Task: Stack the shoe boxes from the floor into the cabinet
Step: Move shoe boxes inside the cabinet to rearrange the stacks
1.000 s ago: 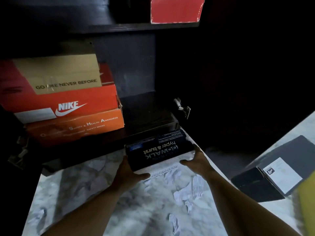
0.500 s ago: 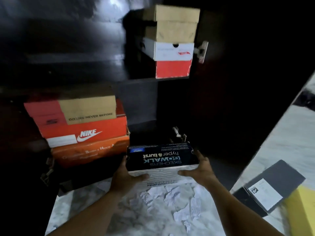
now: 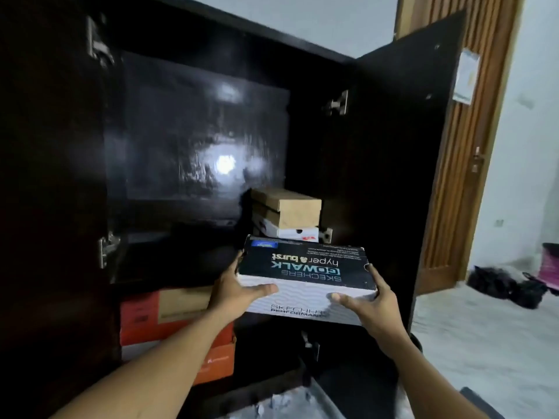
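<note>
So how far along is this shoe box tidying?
Partway. Two stacks already sit in the cabinet: brown and white boxes on the upper shelf, orange and red boxes lower down. The black Skechers box is in the air, not yet shelved, with the left hand and right hand gripping its ends. Whether more wait on the floor isn't visible.

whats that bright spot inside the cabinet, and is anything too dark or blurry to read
Head view: the spot is glare on the glossy cabinet back panel; head view, lower left: the orange boxes sit dim and blurred, print unreadable; the Skechers box reads clearly, upside down.
</note>
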The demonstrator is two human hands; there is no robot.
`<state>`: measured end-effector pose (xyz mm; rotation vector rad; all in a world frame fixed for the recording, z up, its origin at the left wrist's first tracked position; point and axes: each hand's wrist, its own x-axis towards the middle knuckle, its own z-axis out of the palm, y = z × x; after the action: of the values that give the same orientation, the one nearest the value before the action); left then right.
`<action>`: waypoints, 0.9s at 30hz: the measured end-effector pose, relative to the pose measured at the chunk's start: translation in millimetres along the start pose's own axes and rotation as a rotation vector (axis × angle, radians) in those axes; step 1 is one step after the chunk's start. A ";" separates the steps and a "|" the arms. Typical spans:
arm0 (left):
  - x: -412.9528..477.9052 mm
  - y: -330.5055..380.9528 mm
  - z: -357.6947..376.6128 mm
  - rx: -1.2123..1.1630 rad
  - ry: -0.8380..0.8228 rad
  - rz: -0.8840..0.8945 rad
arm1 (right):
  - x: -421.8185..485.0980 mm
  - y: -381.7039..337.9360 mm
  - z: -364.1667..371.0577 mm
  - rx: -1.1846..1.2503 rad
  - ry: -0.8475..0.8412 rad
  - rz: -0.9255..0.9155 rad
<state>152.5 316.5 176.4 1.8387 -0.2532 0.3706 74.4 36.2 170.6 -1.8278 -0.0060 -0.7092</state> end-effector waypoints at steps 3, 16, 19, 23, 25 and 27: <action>24.0 43.3 -9.3 -0.020 0.035 0.085 | 2.0 -37.6 -9.1 0.000 0.099 -0.118; 114.3 155.0 31.6 -0.087 0.061 0.054 | 69.5 -101.9 22.0 -0.005 0.375 -0.195; 133.9 152.6 43.7 -0.108 -0.094 0.074 | 90.8 -101.8 35.5 -0.013 0.355 -0.193; 161.4 139.7 54.1 -0.078 -0.170 0.106 | 122.5 -89.7 51.1 -0.076 0.335 -0.173; 171.2 132.0 57.2 -0.076 -0.177 0.132 | 133.8 -80.2 58.0 -0.080 0.328 -0.176; 175.9 127.8 59.7 -0.075 -0.188 0.135 | 141.4 -70.1 64.9 -0.108 0.313 -0.222</action>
<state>277.1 224.7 340.2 1.7888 -0.5161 0.2769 196.6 72.1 284.2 -1.8167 0.0363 -1.1674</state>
